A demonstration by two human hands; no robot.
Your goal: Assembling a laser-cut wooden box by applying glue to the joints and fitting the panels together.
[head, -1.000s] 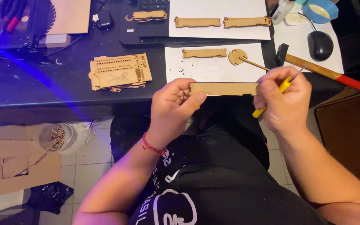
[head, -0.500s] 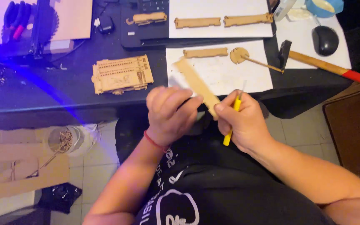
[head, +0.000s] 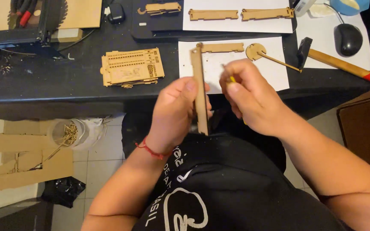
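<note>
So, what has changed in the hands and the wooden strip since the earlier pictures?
The left hand lifted the long thin wooden strip off the desk edge and turned it upright. The right hand, holding a slim yellow tool, moved in beside it. The wooden-handled hammer stayed put.

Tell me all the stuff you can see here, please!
wooden strip: 1, tan, upright in the left hand
yellow tool: 1, in the right hand
stacked cut boards: 1 pile, tan, on the black desk
paper sheets: 2, white, holding wooden pieces
hammer: 1, wood and red handle, desk right
mouse: 1, black, top right
cup of sticks: 1, on the floor
left hand: 1, red wrist string
right hand: 1
</note>
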